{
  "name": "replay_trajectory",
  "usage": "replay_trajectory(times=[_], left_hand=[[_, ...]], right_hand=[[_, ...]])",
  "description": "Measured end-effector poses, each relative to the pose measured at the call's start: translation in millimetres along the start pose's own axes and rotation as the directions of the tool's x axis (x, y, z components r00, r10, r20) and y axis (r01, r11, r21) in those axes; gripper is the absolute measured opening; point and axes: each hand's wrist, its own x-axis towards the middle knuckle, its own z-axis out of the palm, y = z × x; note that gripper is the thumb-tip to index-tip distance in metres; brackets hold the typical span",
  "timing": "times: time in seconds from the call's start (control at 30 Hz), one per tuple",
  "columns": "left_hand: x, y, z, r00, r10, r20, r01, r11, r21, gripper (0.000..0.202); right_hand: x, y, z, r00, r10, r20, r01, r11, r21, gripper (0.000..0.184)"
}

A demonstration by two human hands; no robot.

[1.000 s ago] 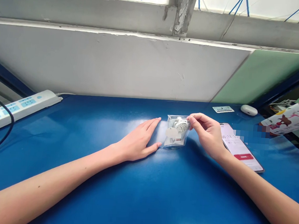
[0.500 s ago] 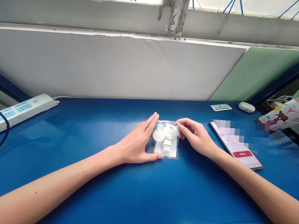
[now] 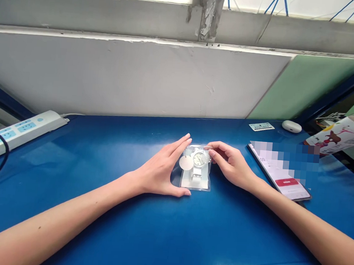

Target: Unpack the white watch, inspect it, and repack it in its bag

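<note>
On the blue tabletop (image 3: 120, 234) lies a clear plastic bag (image 3: 206, 184). A white wristwatch (image 3: 199, 159) with a round dial shows through it, along with a white card behind the strap. A round white tag (image 3: 186, 163) sits at the bag's left side. My left hand (image 3: 162, 168) rests at the bag's left edge, thumb and fingers spread apart around it. With thumb and fingertips, my right hand (image 3: 228, 163) pinches the bag's upper right corner; the curled fingers are partly hidden.
A phone (image 3: 286, 182) lies right of my right hand. Behind it are a small card (image 3: 261, 127) and a white earbud case (image 3: 292, 126). A printed cup (image 3: 342, 135) lies tilted at the far right. At the left is a white power strip (image 3: 26, 131) with a black cable (image 3: 1, 161).
The bag has shifted slightly toward me, and the watch dial shows more clearly. My left thumb has moved slightly down. My right hand keeps its pinch at the corner.
</note>
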Motion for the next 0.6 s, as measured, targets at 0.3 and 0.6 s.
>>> replay_trajectory(times=[0.3, 0.6], left_hand=[[-0.5, 1.1, 2.0, 0.998, -0.062, -0.008, 0.063, 0.998, 0.007, 0.119], [2.3, 1.2, 3.5, 0.996, -0.090, -0.011, 0.090, 0.995, 0.031, 0.106]], right_hand=[[0.9, 5.0, -0.2, 0.999, -0.050, -0.006, 0.049, 0.995, -0.089, 0.020], [-3.1, 6.2, 1.9, 0.982, -0.164, 0.088, 0.183, 0.940, -0.289, 0.040]])
